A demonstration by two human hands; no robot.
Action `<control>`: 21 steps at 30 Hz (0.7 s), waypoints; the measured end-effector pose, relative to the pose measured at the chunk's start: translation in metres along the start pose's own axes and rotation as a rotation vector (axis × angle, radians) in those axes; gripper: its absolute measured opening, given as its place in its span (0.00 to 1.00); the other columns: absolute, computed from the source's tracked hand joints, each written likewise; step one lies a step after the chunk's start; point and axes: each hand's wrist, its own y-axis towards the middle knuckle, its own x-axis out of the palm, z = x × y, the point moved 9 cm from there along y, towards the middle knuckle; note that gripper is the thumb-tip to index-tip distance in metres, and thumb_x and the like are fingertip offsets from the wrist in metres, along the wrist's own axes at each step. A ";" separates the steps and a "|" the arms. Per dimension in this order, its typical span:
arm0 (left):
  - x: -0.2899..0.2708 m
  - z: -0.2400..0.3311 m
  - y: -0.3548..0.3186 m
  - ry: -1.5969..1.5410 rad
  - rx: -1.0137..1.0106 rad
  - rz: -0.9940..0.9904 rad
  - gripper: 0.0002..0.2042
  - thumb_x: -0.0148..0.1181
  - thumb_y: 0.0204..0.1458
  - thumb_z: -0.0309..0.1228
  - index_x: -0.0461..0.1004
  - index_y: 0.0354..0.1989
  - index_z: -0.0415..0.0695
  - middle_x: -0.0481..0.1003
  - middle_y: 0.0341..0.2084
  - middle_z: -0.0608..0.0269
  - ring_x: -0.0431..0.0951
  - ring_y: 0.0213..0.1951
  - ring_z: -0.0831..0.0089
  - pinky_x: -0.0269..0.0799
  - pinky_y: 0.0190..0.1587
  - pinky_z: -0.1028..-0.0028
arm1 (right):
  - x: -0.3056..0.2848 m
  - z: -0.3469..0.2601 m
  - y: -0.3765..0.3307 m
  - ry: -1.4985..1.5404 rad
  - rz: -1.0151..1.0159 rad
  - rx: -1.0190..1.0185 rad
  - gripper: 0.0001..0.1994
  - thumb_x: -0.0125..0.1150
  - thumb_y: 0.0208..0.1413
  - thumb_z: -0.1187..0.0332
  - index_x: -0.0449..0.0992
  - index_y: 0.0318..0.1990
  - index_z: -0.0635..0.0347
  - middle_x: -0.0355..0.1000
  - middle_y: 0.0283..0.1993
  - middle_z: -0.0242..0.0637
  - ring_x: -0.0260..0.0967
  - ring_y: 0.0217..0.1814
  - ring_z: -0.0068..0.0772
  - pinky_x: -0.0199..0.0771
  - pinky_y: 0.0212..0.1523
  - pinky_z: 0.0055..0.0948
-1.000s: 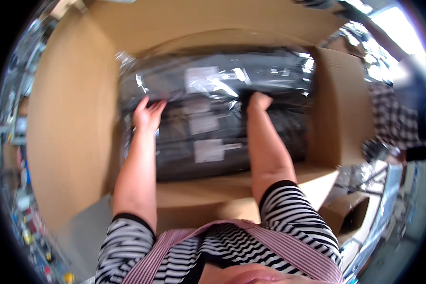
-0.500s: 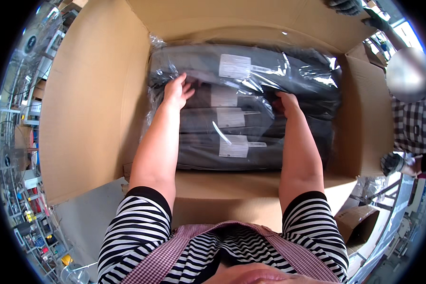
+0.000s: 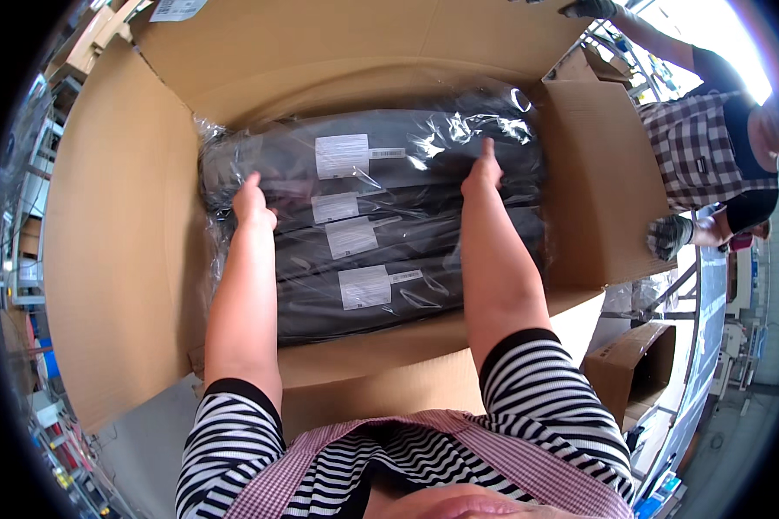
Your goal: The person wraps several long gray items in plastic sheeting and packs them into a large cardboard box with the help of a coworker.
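The dark bagged packs (image 3: 363, 225) are lying stacked inside the big carton (image 3: 121, 242), each bearing a white label. The left hand (image 3: 253, 201) and right hand (image 3: 483, 171) are pressing flat, fingers together, on the top pack, seemingly settling it into place. Next they would need to slip out past the flaps. Beyond the right hand, a gloved co-worker (image 3: 710, 156) is standing.
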 end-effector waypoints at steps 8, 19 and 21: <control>0.008 0.003 0.000 -0.290 0.045 -0.164 0.39 0.62 0.53 0.39 0.46 0.68 0.42 0.39 0.68 0.48 0.46 0.69 0.50 0.50 0.65 0.45 | 0.055 0.027 0.068 0.723 -0.578 0.128 0.19 0.65 0.46 0.58 0.75 0.45 0.54 0.71 0.50 0.34 0.65 0.55 0.39 0.63 0.57 0.44; 0.016 0.026 0.018 -0.207 0.365 -0.623 0.20 0.56 0.56 0.28 0.61 0.57 0.52 0.67 0.50 0.71 0.62 0.59 0.66 0.56 0.61 0.52 | 0.043 0.020 0.068 0.085 -0.172 -0.208 0.22 0.64 0.47 0.65 0.72 0.49 0.67 0.69 0.55 0.43 0.68 0.51 0.40 0.69 0.47 0.39; 0.005 0.027 0.021 -0.245 0.290 -0.585 0.19 0.57 0.56 0.29 0.62 0.55 0.51 0.69 0.46 0.73 0.63 0.59 0.62 0.53 0.63 0.49 | 0.040 -0.013 0.020 0.208 -0.278 -0.314 0.22 0.64 0.41 0.68 0.74 0.47 0.69 0.72 0.51 0.46 0.69 0.52 0.40 0.68 0.50 0.39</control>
